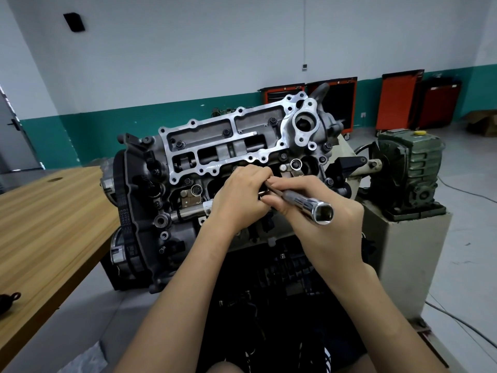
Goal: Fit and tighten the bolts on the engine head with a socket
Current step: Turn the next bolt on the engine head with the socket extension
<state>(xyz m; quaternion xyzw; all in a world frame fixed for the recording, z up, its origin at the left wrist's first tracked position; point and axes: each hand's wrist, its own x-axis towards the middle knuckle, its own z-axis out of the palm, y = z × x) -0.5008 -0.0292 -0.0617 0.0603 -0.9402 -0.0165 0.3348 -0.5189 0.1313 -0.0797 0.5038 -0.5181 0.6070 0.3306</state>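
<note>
Both hands meet over the near side of the engine head (pixel 204 130). The right hand (pixel 325 224) wraps its fingers round the chrome socket (pixel 309 204), open end pointing away from the engine head. The left hand (pixel 238 196) curls its fingers on a small metal piece (pixel 262 194) at the socket's other end; bolt or driver, I cannot tell. Some bolts (pixel 226 132) already sit in the engine head. This looks like tool preparation. Next, the socket must face a bolt and seat squarely.

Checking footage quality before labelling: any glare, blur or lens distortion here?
Head view: glare streaks the chrome socket; the engine head is evenly lit and sharp; shadow swallows detail below it; the wide-angle lens bends the wall lines.
</note>
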